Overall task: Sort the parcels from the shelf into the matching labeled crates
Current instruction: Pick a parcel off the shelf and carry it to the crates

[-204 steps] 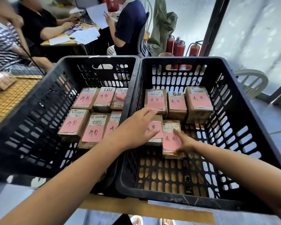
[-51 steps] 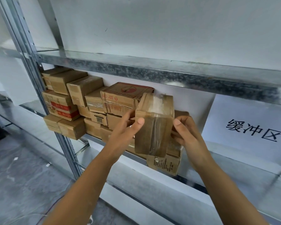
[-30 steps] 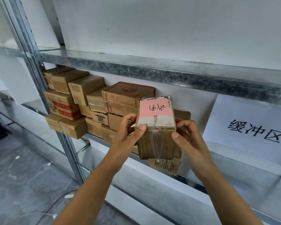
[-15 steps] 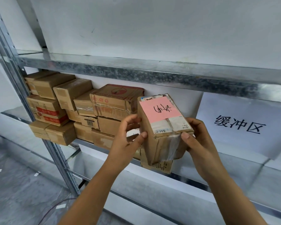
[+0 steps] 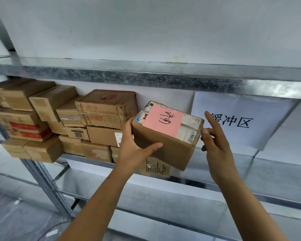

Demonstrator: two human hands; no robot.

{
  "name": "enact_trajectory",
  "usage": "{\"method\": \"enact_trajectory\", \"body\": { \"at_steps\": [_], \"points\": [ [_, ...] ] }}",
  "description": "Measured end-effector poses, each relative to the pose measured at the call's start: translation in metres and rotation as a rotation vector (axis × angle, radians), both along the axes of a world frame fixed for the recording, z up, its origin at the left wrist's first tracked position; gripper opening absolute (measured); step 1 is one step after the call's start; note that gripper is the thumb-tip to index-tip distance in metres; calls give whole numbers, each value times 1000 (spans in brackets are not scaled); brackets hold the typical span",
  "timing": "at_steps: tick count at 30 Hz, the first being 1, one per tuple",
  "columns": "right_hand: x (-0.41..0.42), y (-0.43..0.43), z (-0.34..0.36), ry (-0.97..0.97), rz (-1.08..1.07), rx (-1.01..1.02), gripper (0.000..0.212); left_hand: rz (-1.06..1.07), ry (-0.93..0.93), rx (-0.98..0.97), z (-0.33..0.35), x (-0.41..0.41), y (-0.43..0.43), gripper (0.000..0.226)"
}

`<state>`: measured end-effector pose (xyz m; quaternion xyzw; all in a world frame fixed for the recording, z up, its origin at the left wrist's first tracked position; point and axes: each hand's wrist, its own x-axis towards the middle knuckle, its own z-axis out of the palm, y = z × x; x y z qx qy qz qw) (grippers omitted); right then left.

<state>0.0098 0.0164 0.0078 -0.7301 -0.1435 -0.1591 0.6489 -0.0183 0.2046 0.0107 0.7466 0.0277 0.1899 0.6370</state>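
Removal of one parcel from a galvanised steel shelf (image 5: 250,171). The brown cardboard parcel (image 5: 165,145), bearing a pink handwritten label (image 5: 163,120) on its upper face, is held in the air before the shelf's front edge. It sits between the stacked brown cartons (image 5: 108,108) at the shelf's left end and a white paper sign with black characters (image 5: 241,122) on the back wall.

The left hand (image 5: 134,152) grips the parcel's left end, thumb laid across the front face. The right hand (image 5: 215,143) is loose, its fingers apart: the index finger stands straight and clear, and one fingertip touches the right end.

To do the step well, the right hand probably needs to settle on the right end or underside before the parcel is drawn away. The label is best kept facing up so it can be read against the crate markings. A printed carton (image 5: 155,168) overhangs the front edge just below, so the parcel should be lifted clear of it, not dragged across.

Counts: one parcel in hand; one pink label; one sign; roughly fourteen cartons in the stack, some partly hidden; no crates in view.
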Motion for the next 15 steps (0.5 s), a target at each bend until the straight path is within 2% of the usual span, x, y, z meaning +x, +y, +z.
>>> {"method": "enact_trajectory", "body": {
  "at_steps": [2,7,10,15],
  "points": [
    [-2,2,-1,-30,-29,33,33,7,-31,44,4,-1,2,82],
    [-5,7,3,-55,27,141,14,-15,-55,101,7,0,4,84],
    [-1,2,11,-58,68,114,36,-82,-83,123,3,1,5,75],
    [16,-18,21,-66,16,86,48,-215,-85,134,1,1,7,75]
  ]
}}
